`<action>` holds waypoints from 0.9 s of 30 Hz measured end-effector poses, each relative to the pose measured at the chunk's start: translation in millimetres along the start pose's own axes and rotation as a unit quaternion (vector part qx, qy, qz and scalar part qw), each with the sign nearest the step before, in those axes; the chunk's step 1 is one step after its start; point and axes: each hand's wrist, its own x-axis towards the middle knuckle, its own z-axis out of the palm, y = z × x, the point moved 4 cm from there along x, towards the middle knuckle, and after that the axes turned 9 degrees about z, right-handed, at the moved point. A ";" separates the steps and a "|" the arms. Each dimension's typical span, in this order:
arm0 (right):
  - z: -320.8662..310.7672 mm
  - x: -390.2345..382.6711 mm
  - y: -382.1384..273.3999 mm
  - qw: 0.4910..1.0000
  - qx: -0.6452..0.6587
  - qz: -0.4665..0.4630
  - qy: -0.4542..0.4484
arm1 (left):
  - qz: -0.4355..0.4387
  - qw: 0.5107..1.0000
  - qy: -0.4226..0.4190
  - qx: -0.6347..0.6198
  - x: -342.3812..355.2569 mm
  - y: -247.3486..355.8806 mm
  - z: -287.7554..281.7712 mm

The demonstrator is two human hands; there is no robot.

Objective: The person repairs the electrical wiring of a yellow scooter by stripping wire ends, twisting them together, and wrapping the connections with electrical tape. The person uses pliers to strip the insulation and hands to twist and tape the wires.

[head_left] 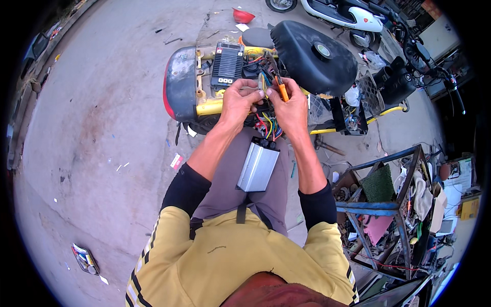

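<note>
Far left, rough grey concrete floor [102, 128] spreads out, speckled with paper scraps and a crumpled printed wrapper [84, 258] low down. Moving in, there's the scooter's rounded red tail panel [176, 84], glossy and scuffed, bolted to a yellow tubular frame [209, 107]. Just right of it sits a black ribbed controller box [226, 65], finned like a heat sink, nested in the open body. Now the left hand [236, 102] — fingers curled in, pinching a bundle of coloured wires [267, 123] that spills red, blue, green and yellow out of the frame. Below it, resting on the person's grey-trousered lap, lies a silver ribbed metal controller [258, 166], rectangular, with its wired end pointing up toward the bundle. Right beside the left hand, nearly touching, the right hand [292, 110] is clenched around an orange-handled tool [282, 91], its tip buried in the wiring; I cannot tell what kind of tip it has. Above both hands, the black padded seat [313, 56] is tipped up, smooth and bulbous. Further right, a wire mesh basket [368, 87] and a white scooter [348, 15] at the top edge. Far right, a blue angle-iron rack [381, 207] crammed with rags, green scouring mat and oddments.
</note>
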 end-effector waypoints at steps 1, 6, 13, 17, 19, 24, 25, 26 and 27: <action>1.6 3.0 -0.1 1.000 -0.006 -0.008 0.004 | 0.000 1.000 -0.003 0.005 0.9 0.2 0.7; 7.0 14.9 2.8 0.999 -0.048 -0.010 0.015 | 0.006 1.000 -0.009 0.012 4.3 0.0 1.2; 4.9 17.3 10.9 0.999 0.016 0.035 -0.004 | 0.000 1.000 0.011 -0.016 0.3 -2.8 7.2; 0.0 16.8 4.7 1.000 0.013 0.017 0.010 | -0.004 0.999 0.002 -0.047 2.7 -8.4 8.3; -6.2 10.3 2.8 0.999 -0.038 -0.008 0.036 | -0.006 0.998 0.000 -0.068 3.0 -11.4 7.5; -45.0 -25.6 15.9 0.961 -0.236 -0.110 0.092 | -0.019 0.993 0.003 -0.117 -0.2 -14.0 7.5; -49.4 -30.7 23.7 0.953 -0.259 -0.126 0.094 | -0.017 0.993 0.003 -0.119 -1.2 -14.9 7.6; -51.5 -34.5 26.2 0.949 -0.278 -0.122 0.085 | -0.014 0.993 0.001 -0.118 -0.1 -15.0 6.4; -53.6 -37.8 28.4 0.945 -0.296 -0.119 0.076 | -0.011 0.993 -0.001 -0.117 0.6 -15.7 5.7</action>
